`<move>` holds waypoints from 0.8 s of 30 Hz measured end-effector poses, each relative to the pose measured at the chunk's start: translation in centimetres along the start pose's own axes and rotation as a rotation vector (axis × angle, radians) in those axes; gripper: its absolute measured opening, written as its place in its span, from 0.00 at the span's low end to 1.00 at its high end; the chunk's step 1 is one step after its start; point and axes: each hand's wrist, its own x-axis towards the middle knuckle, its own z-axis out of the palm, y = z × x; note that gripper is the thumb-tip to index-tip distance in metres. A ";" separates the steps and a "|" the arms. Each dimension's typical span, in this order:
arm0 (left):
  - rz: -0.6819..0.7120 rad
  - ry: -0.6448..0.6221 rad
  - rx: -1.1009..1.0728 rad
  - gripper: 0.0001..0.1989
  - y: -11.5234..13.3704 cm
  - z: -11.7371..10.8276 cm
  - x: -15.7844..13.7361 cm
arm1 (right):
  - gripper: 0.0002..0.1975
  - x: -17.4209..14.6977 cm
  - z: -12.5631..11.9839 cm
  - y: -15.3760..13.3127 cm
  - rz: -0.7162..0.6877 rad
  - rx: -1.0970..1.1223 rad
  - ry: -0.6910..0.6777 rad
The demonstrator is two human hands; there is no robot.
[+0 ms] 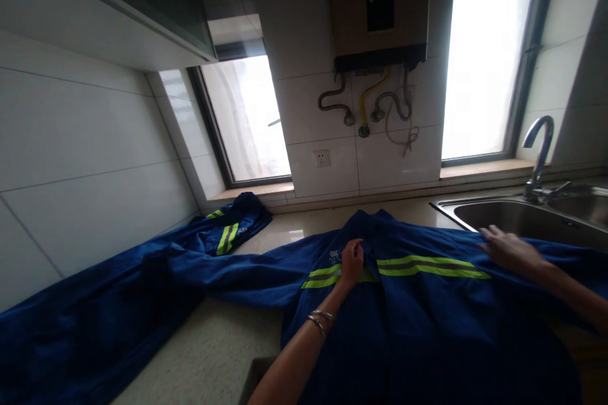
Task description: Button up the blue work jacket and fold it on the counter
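A dark blue work jacket (427, 310) with yellow-green and grey reflective bands lies spread on the counter, front side up. Its collar points to the wall and its sleeves reach out to both sides. My left hand (352, 262), with bracelets at the wrist, is closed at the jacket's front edge, beside the small white chest logo; its fingers are bent and seem to pinch the cloth. My right hand (510, 251) is over the sleeve near the sink, slightly blurred, fingers stretched out and holding nothing.
A second blue garment (118, 297) with matching bands lies along the left wall. At the right are a steel sink (489, 212) and a curved faucet (539, 152). A water heater (380, 6) with hoses hangs between two windows, above a wall socket (322, 158).
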 end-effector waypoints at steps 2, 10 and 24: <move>-0.012 0.038 0.016 0.22 -0.3 -0.6 0.2 | 0.41 -2.1 3.6 -4.9 -0.186 -0.052 -0.320; 0.054 -0.448 0.582 0.33 -2.8 -4.3 0.4 | 0.34 -5.7 13.0 -21.7 -0.219 -0.070 -0.553; -0.200 -0.540 0.505 0.39 -6.0 -4.2 4.7 | 0.39 1.6 21.8 -23.5 -0.046 -0.054 -0.568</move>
